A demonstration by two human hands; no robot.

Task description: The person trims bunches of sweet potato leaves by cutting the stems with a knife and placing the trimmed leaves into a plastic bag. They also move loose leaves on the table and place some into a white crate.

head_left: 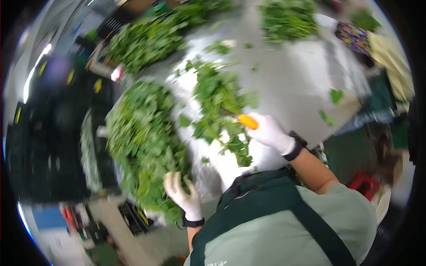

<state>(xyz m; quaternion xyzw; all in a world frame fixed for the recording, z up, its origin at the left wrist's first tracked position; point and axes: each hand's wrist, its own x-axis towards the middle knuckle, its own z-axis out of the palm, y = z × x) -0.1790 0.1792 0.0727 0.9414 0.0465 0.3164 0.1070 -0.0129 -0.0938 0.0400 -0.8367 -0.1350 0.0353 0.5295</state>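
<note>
My right hand (269, 134), in a white glove, is closed around an orange-handled knife (248, 121). The knife's dark front end points left into a loose heap of leafy greens (215, 93) on the metal table (293, 75); leaves partly hide it. My left hand (183, 195), also gloved, is at the near edge of a large mound of leafy greens (148, 133). Its fingers are spread and bent against the leaves, and I see nothing gripped in them.
More leafy greens (151, 42) lie at the far left, and a bundle with its stems showing (288, 20) lies at the far side. Loose leaves (336, 96) are scattered on the right. Black crates (57, 133) stand at the left, and a red crate (363, 186) is on the floor at the right.
</note>
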